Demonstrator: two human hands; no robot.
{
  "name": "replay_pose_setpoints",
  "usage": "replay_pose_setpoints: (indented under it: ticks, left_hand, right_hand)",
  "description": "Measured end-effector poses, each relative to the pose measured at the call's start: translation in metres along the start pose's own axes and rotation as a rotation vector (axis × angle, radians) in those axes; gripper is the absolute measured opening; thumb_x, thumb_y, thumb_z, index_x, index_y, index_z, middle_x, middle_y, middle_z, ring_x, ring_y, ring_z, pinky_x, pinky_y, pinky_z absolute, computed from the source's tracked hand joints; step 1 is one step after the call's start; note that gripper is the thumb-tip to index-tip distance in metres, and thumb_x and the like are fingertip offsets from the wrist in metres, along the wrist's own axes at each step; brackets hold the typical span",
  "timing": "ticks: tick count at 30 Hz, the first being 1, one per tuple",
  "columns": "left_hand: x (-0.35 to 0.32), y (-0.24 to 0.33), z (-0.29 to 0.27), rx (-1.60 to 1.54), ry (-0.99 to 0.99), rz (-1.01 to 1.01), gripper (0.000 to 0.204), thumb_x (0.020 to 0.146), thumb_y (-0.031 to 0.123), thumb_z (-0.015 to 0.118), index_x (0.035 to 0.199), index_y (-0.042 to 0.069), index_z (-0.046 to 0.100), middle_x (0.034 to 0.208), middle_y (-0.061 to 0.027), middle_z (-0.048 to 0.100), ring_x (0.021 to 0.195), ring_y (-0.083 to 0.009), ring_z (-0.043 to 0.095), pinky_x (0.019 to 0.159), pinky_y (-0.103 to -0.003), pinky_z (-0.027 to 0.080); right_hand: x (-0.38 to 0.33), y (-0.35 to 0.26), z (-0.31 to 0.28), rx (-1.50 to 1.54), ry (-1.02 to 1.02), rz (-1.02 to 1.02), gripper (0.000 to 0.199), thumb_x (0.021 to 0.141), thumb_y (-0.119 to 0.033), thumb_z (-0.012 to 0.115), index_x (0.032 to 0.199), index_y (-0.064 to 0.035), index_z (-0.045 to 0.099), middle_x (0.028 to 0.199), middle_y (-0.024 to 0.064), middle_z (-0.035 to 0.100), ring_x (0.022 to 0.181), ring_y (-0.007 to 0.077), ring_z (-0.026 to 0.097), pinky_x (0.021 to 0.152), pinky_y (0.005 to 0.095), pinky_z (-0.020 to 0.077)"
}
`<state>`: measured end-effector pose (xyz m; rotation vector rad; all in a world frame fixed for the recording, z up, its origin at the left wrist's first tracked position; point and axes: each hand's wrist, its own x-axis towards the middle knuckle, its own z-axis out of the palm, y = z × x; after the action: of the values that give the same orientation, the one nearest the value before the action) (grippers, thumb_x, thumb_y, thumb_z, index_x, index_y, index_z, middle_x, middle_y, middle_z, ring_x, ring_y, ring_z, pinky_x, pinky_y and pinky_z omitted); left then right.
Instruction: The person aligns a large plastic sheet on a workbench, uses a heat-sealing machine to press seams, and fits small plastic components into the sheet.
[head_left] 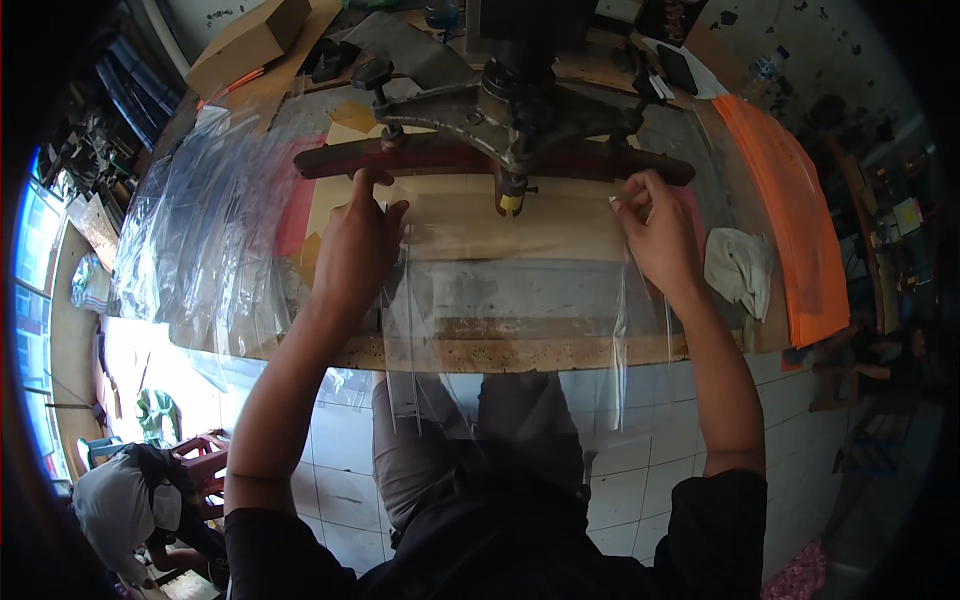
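A clear plastic sheet [512, 268] lies across the work surface below a long dark bar [420, 163] and hangs over the front edge toward my lap. My right hand [660, 238] pinches its right side near the far edge. At the sheet's left side is my left hand [355, 245]; its index finger reaches toward the bar and its thumb stands apart, touching the sheet. The bar hangs from a metal bracket [450, 112] with screw knobs. Beneath the sheet shows a tan board [500, 225].
Clear plastic bags [195, 235] pile up at the left, orange sheets [790, 220] at the right. A pale cloth [738, 268] lies near my right wrist. A cardboard box [250, 48] stands at the back left. Another person [125, 510] bends over at the lower left.
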<state>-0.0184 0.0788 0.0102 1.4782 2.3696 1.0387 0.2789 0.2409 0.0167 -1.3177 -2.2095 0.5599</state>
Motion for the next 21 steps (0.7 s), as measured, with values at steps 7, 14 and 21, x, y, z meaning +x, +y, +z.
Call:
replay_pose_setpoints:
  ticks: [7, 14, 21]
  left_hand:
    - [0.020, -0.018, 0.009, 0.089, -0.108, 0.183, 0.010, 0.098, 0.009, 0.066, 0.105, 0.004, 0.070, 0.085, -0.0224, 0.071, 0.076, -0.0391, 0.071, 0.066, -0.045, 0.053]
    - [0.010, -0.007, 0.004, 0.257, -0.105, 0.198, 0.015, 0.097, 0.014, 0.065, 0.107, 0.006, 0.072, 0.097, -0.0166, 0.074, 0.082, -0.0386, 0.072, 0.069, -0.046, 0.056]
    - [0.006, 0.004, -0.003, 0.241, -0.137, 0.161, 0.027, 0.094, 0.006, 0.065, 0.120, 0.005, 0.074, 0.094, -0.0166, 0.073, 0.076, -0.0352, 0.072, 0.069, -0.044, 0.056]
  right_hand:
    - [0.012, 0.016, 0.014, -0.157, 0.128, -0.279, 0.007, 0.092, -0.008, 0.071, 0.095, -0.0034, 0.068, 0.094, 0.0124, 0.065, 0.078, 0.0330, 0.071, 0.070, 0.0438, 0.0549]
    - [0.013, 0.013, 0.005, -0.183, 0.027, -0.298, 0.011, 0.092, -0.009, 0.073, 0.099, -0.0014, 0.074, 0.094, 0.0117, 0.067, 0.076, 0.0314, 0.071, 0.068, 0.0426, 0.0560]
    - [0.006, 0.020, -0.003, -0.136, -0.036, -0.268, 0.021, 0.093, -0.006, 0.071, 0.114, -0.0025, 0.075, 0.094, 0.0109, 0.067, 0.071, 0.0285, 0.070, 0.065, 0.0387, 0.0569]
